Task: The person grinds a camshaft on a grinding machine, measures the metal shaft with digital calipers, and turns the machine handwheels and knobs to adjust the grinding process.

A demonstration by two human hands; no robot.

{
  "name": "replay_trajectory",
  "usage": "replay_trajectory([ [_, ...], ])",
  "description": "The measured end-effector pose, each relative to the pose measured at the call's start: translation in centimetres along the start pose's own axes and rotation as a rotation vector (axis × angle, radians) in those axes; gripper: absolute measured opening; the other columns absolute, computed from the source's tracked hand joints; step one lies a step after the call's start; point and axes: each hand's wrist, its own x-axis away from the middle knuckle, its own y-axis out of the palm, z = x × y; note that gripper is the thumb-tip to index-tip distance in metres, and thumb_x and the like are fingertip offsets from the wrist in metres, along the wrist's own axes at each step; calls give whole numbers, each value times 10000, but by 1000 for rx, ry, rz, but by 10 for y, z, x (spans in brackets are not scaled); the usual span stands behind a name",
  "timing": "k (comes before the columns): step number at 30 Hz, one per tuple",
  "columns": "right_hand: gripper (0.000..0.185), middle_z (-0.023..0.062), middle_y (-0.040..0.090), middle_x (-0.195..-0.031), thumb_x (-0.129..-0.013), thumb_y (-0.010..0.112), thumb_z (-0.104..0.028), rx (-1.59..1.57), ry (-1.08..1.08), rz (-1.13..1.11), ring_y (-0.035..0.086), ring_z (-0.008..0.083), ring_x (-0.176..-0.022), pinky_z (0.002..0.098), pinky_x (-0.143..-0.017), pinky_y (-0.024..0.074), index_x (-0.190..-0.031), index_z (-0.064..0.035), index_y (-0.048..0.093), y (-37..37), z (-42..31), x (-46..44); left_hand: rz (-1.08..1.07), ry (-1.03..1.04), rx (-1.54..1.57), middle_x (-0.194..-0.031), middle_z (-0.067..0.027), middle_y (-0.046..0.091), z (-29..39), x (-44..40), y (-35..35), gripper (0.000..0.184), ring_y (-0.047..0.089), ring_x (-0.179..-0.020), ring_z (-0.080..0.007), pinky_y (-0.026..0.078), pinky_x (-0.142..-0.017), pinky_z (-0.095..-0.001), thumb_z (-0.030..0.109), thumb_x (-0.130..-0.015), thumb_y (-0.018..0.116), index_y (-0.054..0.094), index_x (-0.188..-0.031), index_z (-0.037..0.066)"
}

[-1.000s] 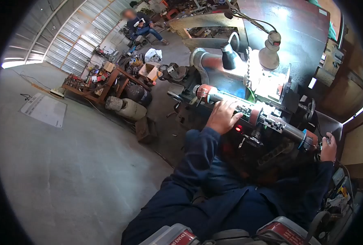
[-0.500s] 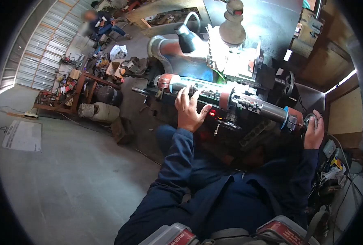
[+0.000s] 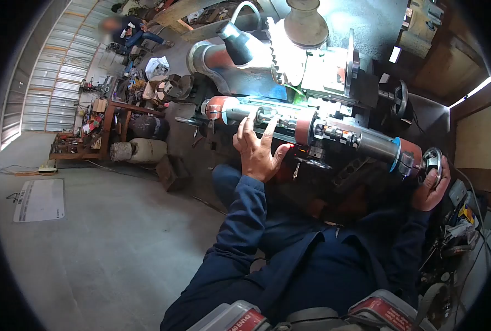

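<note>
My left hand (image 3: 259,153) is raised with its fingers spread, fingertips at the near side of a lobed metal shaft (image 3: 336,133) that looks like a camshaft. Whether the fingertips press on it or just hover, I cannot tell. The shaft lies across the machine between a red-orange end holder (image 3: 217,108) at left and a larger one with a blue ring (image 3: 410,156) at right. A red collar (image 3: 305,128) sits midway along. At the right end, my right hand (image 3: 432,190) is closed around the rim of a chrome handwheel (image 3: 433,160).
Behind the shaft stands a brightly lit toothed-edged wheel (image 3: 281,55), with a black lamp (image 3: 237,45) beside it. A smaller handwheel (image 3: 314,164) sits below the shaft. Gas cylinders (image 3: 140,150) lie at left by a cluttered rack. Another person (image 3: 135,34) sits far back left.
My right hand has moved lower around the handwheel's rim, and more of the wheel shows. My left hand stays by the shaft, its fingers still spread. The whole view has shifted slightly.
</note>
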Motion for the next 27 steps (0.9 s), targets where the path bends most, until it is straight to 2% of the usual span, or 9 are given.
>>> replay_trajectory([
  [3, 402, 197, 555, -1349, -1038, 486, -208, 70, -90, 6, 528, 292, -1263, 389, -1090, 386, -1348, 46, 519, -1, 6, 1, 5, 16, -16, -1476, -228, 317, -1, -2, 3, 733, 291, -1363, -424, 212, -1102, -574, 747, -936, 351, 590, -1377, 211],
  [9, 434, 197, 568, -1337, -1034, 490, -261, 15, -47, 42, 550, 298, -1241, 396, -1061, 413, -1339, 46, 522, 1, 12, 6, -18, 64, -74, -1461, -227, 323, -4, -8, 4, 734, 293, -1360, -421, 209, -1098, -579, 744, -942, 339, 596, -1374, 209],
  [12, 435, 200, 568, -1342, -1033, 492, -255, 74, -97, 26, 550, 302, -1242, 399, -1061, 414, -1339, 54, 518, 0, 10, 4, -27, 80, -84, -1463, -222, 323, -3, -7, 2, 735, 292, -1360, -415, 209, -1098, -576, 742, -943, 336, 594, -1378, 210],
  [18, 427, 187, 531, -1385, -1036, 485, -239, 84, -72, -46, 516, 293, -1269, 397, -1090, 380, -1374, 22, 502, -6, 8, 3, 9, 62, -57, -1456, -218, 337, -2, -2, 5, 748, 295, -1352, -394, 228, -1065, -573, 759, -915, 361, 605, -1351, 202],
  [21, 440, 198, 556, -1364, -1032, 478, -251, 148, -68, -67, 543, 318, -1252, 404, -1077, 398, -1375, 24, 503, -8, -2, -1, 8, 59, -42, -1482, -219, 315, -4, -7, 7, 745, 285, -1368, -408, 200, -1102, -573, 751, -937, 327, 631, -1335, 199],
  [24, 443, 186, 561, -1356, -1033, 471, -244, 228, -127, -170, 539, 304, -1256, 395, -1080, 393, -1394, 11, 496, -19, -16, -10, 80, 101, 22, -1434, -232, 385, -4, -16, 0, 692, 324, -1336, -400, 224, -1075, -560, 716, -936, 392, 667, -1271, 177],
  [27, 442, 153, 589, -1278, -1031, 473, -233, 115, -25, -107, 564, 259, -1177, 367, -1038, 412, -1410, -6, 493, -27, -20, -17, 148, 109, 80, -1398, -238, 432, -12, -11, 3, 655, 361, -1308, -394, 242, -1059, -547, 694, -935, 427, 689, -1222, 167],
])
